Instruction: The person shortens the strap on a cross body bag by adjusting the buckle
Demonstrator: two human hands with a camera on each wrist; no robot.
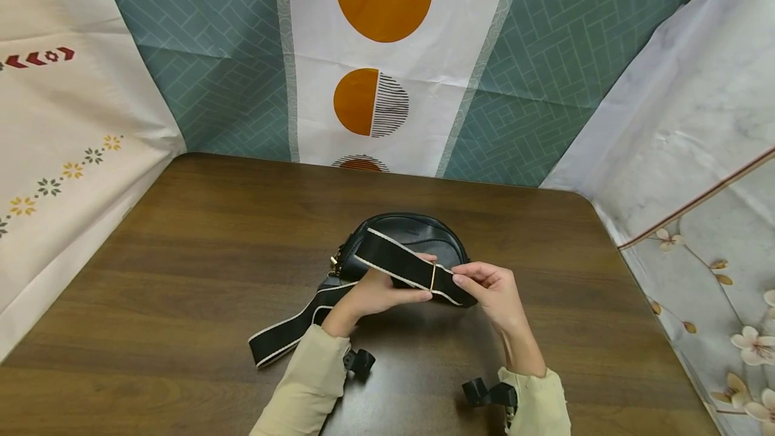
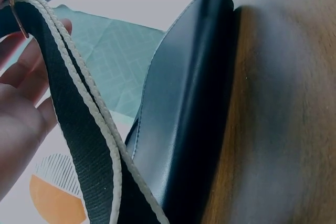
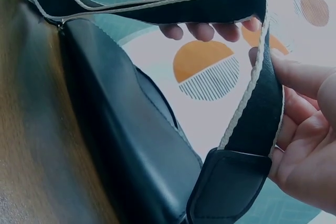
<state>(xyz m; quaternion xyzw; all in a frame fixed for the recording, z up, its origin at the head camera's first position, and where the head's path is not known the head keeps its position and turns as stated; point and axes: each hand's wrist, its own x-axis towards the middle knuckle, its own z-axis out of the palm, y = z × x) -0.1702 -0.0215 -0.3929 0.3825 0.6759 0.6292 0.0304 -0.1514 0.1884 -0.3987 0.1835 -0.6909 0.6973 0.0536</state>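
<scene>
A rounded black bag [image 1: 438, 239] rests on the brown wood-grain counter [image 1: 605, 355], near its middle. Its black strap [image 1: 393, 260], edged with cream braid, is raised across the front of the bag, while a folded length [image 1: 290, 328] trails over the counter to the left.

The left grip [image 1: 378, 295] is nearly closed, holding the strap beside a thin gold-toned slider [image 1: 432, 276], the thumb at the lower edge and a fingertip showing at the upper. The right grip [image 1: 493, 295] is drawn together, pinching the strap between thumb and fingers just to the right of the slider. In the right wrist view, a stitched black tab [image 3: 228, 187] joins the strap below that hand. A gold-toned clasp [image 1: 334, 261] sits at the bag's left end.

Both arms wear pale sleeves [image 1: 305, 382], with a black device [image 1: 360, 362] at each wrist.

The visible markings are decorative: orange and striped circles on the hanging behind [image 1: 381, 12], red chevrons and small yellow and green flowers on the left cloth [image 1: 72, 106], and blossoms with golden leaves on the right cloth [image 1: 666, 120].
</scene>
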